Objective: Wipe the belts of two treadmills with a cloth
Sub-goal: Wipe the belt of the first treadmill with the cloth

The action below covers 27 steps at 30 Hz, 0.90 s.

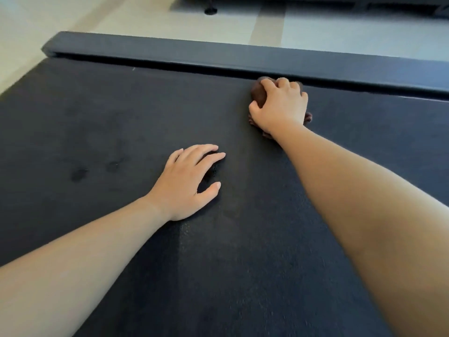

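A black treadmill belt (102, 132) fills most of the view. My right hand (281, 105) reaches to the belt's far edge and presses down on a bunched dark brown cloth (258, 92), which shows past my fingers on the left and under my wrist. The cloth lies right against the dark side rail (194, 53). My left hand (187, 181) rests flat on the middle of the belt with its fingers spread and nothing in it. A few darker damp spots (80, 173) mark the belt to the left of that hand.
Beyond the side rail is pale tiled floor (243, 23). A small black foot of some equipment (211, 10) stands on it at the top, and a dark machine base (388, 3) runs along the top right edge.
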Each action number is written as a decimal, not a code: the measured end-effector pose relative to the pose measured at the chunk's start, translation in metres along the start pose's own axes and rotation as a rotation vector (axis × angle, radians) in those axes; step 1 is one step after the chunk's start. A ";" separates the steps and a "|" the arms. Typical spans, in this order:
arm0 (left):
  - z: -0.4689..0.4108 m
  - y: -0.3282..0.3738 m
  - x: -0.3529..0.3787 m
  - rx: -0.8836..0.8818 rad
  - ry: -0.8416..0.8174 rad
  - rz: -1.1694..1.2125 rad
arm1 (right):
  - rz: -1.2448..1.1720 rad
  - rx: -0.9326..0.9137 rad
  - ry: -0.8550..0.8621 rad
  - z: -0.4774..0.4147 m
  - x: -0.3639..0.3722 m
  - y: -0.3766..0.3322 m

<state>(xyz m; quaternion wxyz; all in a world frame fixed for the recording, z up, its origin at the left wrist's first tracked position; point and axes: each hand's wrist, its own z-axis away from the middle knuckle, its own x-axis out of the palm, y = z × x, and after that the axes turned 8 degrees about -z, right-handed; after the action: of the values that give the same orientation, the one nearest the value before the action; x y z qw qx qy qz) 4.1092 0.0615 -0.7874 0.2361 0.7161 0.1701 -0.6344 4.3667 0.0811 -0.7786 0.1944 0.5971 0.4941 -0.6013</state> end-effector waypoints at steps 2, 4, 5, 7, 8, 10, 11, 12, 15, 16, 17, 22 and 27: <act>0.001 0.002 -0.005 -0.006 -0.026 -0.013 | -0.016 -0.041 -0.042 0.024 -0.008 -0.003; 0.001 0.004 -0.007 -0.004 -0.030 -0.033 | -0.038 -0.094 -0.067 0.062 -0.018 -0.001; 0.002 0.004 -0.006 0.000 -0.021 -0.039 | -0.045 -0.113 -0.066 0.083 -0.022 0.001; 0.004 0.002 -0.002 -0.003 0.005 -0.030 | -0.043 -0.147 -0.034 0.122 -0.029 0.006; 0.004 0.001 0.001 -0.002 0.014 -0.022 | -0.040 -0.152 -0.009 0.138 -0.031 0.008; 0.003 0.000 0.003 -0.002 0.032 -0.009 | -0.037 -0.153 0.015 0.146 -0.031 0.009; 0.002 0.000 0.003 -0.003 0.037 -0.004 | -0.045 -0.144 0.009 0.140 -0.030 0.009; 0.001 0.000 0.003 -0.005 0.034 0.000 | -0.047 -0.131 0.000 0.132 -0.029 0.008; 0.000 0.001 0.001 -0.007 0.033 0.006 | -0.036 -0.114 -0.003 0.099 -0.021 0.007; 0.000 0.001 0.000 -0.009 0.038 0.011 | -0.036 -0.108 -0.002 0.085 -0.018 0.007; 0.000 0.001 0.000 -0.011 0.041 0.016 | -0.035 -0.102 0.004 0.069 -0.014 0.006; 0.000 -0.002 0.005 -0.005 0.066 0.027 | -0.017 -0.037 0.015 -0.011 0.001 0.004; 0.001 -0.002 0.003 -0.010 0.076 0.040 | 0.017 -0.043 0.010 -0.021 0.004 0.005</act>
<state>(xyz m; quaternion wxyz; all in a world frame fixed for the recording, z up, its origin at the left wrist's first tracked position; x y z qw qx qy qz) 4.1080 0.0624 -0.7905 0.2457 0.7417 0.1680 -0.6011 4.3809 0.0976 -0.7801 0.2097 0.5998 0.5027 -0.5861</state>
